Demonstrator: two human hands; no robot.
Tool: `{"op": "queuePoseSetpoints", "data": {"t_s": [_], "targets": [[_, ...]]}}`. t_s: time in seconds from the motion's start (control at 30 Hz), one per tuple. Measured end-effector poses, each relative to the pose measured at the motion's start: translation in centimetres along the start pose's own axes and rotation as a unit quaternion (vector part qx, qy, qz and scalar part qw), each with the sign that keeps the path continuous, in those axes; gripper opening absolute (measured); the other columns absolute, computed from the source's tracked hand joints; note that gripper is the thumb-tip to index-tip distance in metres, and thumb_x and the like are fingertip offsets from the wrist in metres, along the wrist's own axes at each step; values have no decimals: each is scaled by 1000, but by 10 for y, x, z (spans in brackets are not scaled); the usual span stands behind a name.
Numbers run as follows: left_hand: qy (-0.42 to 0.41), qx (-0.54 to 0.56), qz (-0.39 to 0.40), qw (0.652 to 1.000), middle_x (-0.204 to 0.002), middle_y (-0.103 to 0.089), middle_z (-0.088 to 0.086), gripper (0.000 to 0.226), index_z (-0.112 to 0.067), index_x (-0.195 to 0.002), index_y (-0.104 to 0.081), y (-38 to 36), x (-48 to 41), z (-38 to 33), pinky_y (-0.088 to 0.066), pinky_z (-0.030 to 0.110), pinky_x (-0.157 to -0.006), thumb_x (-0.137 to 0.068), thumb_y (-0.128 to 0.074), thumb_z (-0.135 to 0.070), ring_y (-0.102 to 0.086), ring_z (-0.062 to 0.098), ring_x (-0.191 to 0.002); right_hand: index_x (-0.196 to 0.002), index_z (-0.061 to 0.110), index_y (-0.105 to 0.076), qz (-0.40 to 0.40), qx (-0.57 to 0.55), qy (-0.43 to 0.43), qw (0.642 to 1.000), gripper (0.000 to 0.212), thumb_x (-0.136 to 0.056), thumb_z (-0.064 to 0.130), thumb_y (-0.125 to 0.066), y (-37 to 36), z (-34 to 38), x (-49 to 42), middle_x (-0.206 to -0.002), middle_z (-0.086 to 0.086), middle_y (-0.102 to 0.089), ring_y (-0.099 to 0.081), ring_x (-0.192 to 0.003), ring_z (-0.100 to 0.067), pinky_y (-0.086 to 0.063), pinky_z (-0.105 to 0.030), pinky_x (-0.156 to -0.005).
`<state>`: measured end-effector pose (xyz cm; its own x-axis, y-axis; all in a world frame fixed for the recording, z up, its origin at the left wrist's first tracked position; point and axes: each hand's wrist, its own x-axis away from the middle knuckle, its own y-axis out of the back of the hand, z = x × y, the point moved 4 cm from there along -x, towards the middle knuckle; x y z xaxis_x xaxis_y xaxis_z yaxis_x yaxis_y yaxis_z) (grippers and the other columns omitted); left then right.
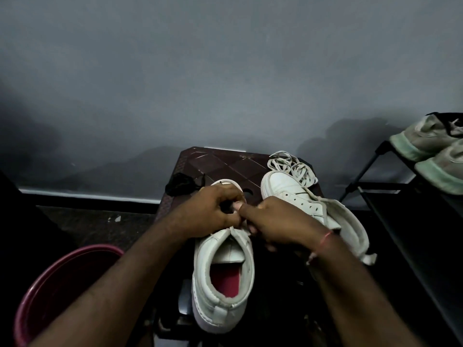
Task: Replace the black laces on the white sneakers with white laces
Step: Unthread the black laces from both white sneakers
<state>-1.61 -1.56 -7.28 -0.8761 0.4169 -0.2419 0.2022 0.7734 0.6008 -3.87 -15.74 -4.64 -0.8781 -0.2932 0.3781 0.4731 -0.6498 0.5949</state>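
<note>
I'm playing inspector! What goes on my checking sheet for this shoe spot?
Surface: dark brown stool with a patterned top, in front of a grey wall.
Job's things: near sneaker with a white lace by its tongue; far sneaker beside it; loose white laces behind the far sneaker; black laces bunched at the stool's left edge.
Clutter: nothing seen.
Grippers: left hand and right hand, fingers curled, pinching at the near sneaker's white lace.
Cables: nothing seen.
Surroundings: red tub on the left; black rack on the right holding worn shoes.
</note>
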Motion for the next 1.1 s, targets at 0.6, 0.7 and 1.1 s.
{"op": "queuePoseSetpoints", "data": {"t_s": [0.6,0.7,1.1], "targets": [[0,83,-46,995,-77,-63,-11,12,-19,-81,-70,2,1,4,-50,35,-71,-88,-68,-29,-59,11,-75,-48,22,-38,-22,-676,192,711,47,-93,35,-44,20,34,20,-32,4,-27,-32,-32,-11,-32,-18,-37],[0,73,-78,994,-71,-62,-16,6,-9,-82,-72,4,5,-2,-45,17,-66,-86,-70,-13,-58,-1,-68,-56,20,-41,-48,-680,192,706,46,-99,37,-42,27,30,14,-38,3,-33,-40,-39,-13,-36,-20,-42],[-33,-52,-168,984,-73,-65,-10,17,-17,-78,-68,22,24,-79,-42,18,-56,-87,-58,-27,-58,2,-65,-76,14,-68,-206,-521,272,782,31,-94,35,-53,-4,44,20,-81,-16,-72,-69,-78,-26,-55,-33,-71]]}}
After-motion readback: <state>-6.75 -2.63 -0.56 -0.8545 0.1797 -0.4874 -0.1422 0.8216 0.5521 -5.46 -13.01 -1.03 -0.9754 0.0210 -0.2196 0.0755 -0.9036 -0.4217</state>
